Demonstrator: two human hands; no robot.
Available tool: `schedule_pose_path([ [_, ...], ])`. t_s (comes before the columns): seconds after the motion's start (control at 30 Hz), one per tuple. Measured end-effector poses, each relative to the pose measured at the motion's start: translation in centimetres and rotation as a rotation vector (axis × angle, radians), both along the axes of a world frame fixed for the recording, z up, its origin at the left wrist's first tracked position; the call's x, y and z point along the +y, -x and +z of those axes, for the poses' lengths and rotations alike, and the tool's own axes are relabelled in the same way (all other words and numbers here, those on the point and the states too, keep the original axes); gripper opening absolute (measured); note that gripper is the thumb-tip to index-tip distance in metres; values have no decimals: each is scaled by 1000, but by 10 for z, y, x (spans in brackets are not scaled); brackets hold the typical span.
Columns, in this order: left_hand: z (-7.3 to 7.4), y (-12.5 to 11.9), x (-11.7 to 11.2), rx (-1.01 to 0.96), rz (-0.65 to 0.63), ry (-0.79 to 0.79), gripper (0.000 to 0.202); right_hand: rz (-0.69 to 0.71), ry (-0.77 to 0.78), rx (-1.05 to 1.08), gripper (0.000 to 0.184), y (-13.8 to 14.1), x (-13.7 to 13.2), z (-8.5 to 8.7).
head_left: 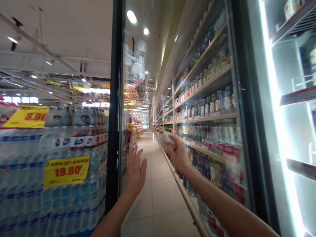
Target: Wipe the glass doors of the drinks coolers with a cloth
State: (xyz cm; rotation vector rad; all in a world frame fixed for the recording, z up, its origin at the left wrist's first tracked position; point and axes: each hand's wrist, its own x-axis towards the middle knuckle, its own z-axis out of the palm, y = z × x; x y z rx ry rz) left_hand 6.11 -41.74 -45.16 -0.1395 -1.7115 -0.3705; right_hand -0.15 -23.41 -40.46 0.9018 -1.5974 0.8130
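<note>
Water bottle stack w/ yellow price tags sits far left. My left hand is spread flat, fingers wide, on the open glass fridge door, holding nothing. My right hand is clamped round a whitish crumpled cloth, pressed on the glass. Looks like wiping's mid-way imo, can't tell how much is left. Lit fridge shelves far right.

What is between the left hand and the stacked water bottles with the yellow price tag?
In the head view, the glass door's black frame stands between the left hand and the water bottles.
</note>
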Motion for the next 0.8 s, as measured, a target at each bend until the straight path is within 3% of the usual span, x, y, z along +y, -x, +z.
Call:
schedule_pose_path([
  [0.07,-3,6,0,-8,70,25,35,-92,196,-72,39,12,42,24],
  [0.13,-6,12,2,-22,117,35,38,-319,335,-24,37,28,76,36],
  [0.23,-10,20,12,-42,161,51,42,-517,390,59,41,44,85,16],
  [0.27,-11,21,17,-47,168,63,43,-507,306,107,44,46,78,4],
  [0.33,-13,24,27,-56,170,85,45,-440,-50,262,51,48,65,-17],
  [0.4,-14,25,34,-57,168,97,45,-402,-375,349,55,48,67,-20],
  [0.43,-15,25,35,-60,163,102,44,-432,-400,318,55,49,76,-15],
  [0.47,-15,25,35,-66,155,111,44,-494,-317,237,53,50,89,-5],
  [0.57,-16,23,36,-79,138,132,44,-717,282,-81,49,52,124,20],
  [0.6,-16,23,37,-77,140,131,44,-741,386,-124,50,51,127,21],
  [0.63,-16,22,38,-72,145,127,45,-734,389,-123,50,49,124,18],
  [0.67,-16,22,40,-70,149,123,45,-701,294,-84,51,47,118,11],
  [0.77,-17,19,42,-91,145,149,44,-520,-236,93,53,43,103,-11],
  [0.8,-17,18,41,-103,141,168,43,-504,-304,113,54,44,106,-13],
])
